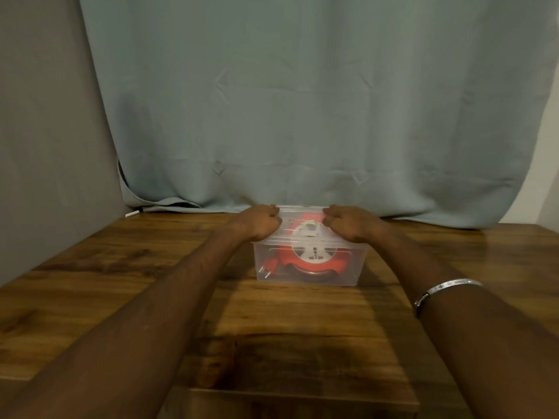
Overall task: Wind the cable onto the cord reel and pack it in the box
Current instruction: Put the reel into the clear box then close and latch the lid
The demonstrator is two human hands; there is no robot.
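A clear plastic box (351,269) stands on the wooden table near the far edge. Inside it lies the orange cord reel (314,258) with a white socket face, and the orange plug (269,269) rests at the box's front left corner. A clear lid (302,211) covers the box. My left hand (260,222) rests on the lid's left side with the fingers curled. My right hand (348,222) presses on the lid's right side, fingers bent down over it.
The wooden table (287,322) stretches toward me, with a dark gap at its near edge. A pale blue curtain (302,101) hangs right behind the box. A grey wall (45,131) borders the left. A metal bracelet (444,288) circles my right forearm.
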